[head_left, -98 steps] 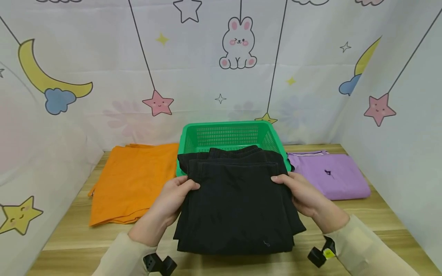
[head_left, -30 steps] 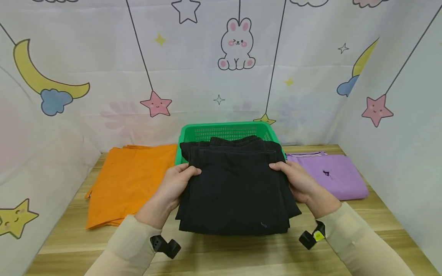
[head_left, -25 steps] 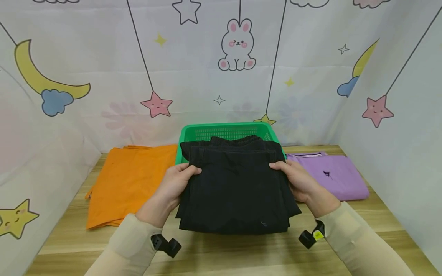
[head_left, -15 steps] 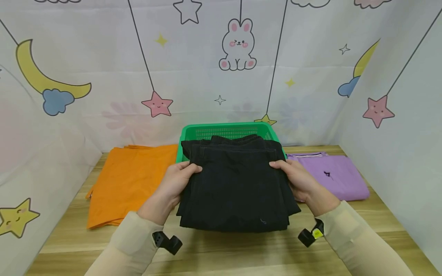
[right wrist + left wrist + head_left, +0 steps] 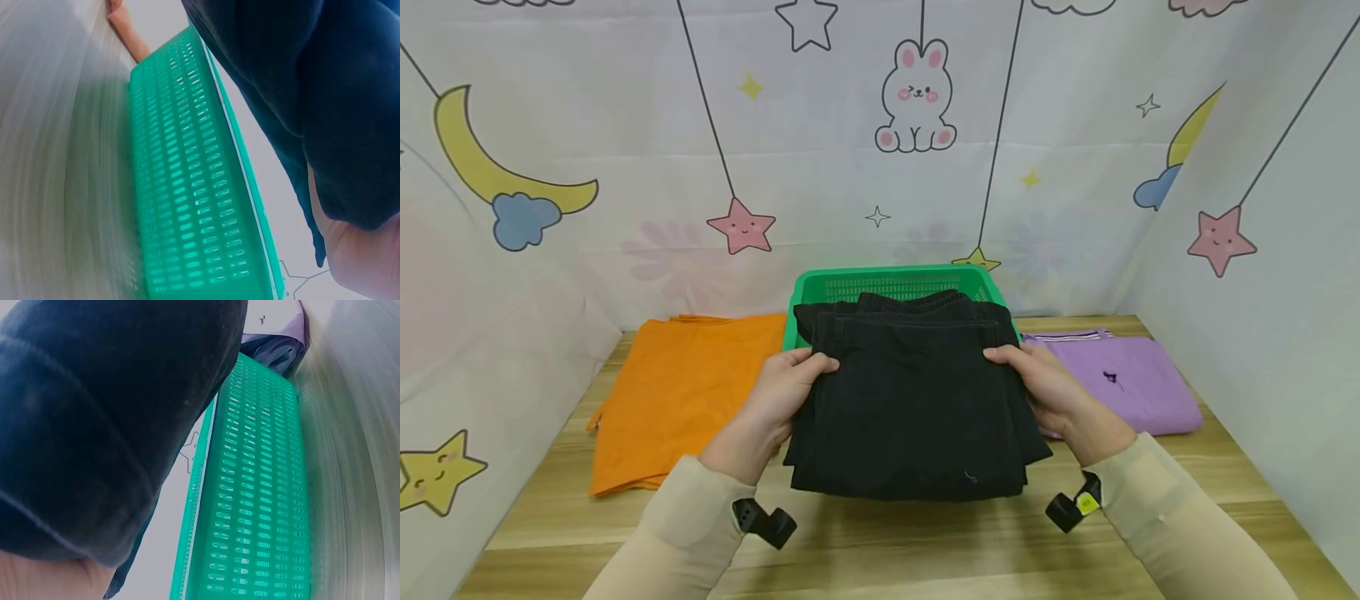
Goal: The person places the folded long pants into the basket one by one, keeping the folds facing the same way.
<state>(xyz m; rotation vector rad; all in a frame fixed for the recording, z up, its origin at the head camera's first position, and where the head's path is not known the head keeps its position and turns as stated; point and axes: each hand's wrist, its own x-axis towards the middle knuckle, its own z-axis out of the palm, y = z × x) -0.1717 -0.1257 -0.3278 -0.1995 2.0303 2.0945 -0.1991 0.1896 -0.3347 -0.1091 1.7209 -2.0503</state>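
Observation:
Folded black pants [image 5: 917,408] with a gathered elastic waistband hang between my two hands, raised over the table. My left hand [image 5: 778,396] grips their left edge, thumb on top and the other fingers underneath. On the opposite edge, my right hand [image 5: 1060,392] holds the cloth the same way. Behind them stands a green plastic basket [image 5: 895,272], its front wall hidden by the pants in the head view. Both wrist views look up from below: the basket's slotted side [image 5: 256,487] faces the left camera, and dark cloth bulges above the rim.
A folded orange garment [image 5: 685,392] lies on the wooden table [image 5: 880,550] left of the basket. To the right is a folded purple garment [image 5: 1112,383] with a striped trim. White printed curtains [image 5: 647,150] enclose the back and sides.
Over the last few seconds both hands have lifted the pants and carried them forward, so they cover more of the basket. During the last half second they rise only slightly.

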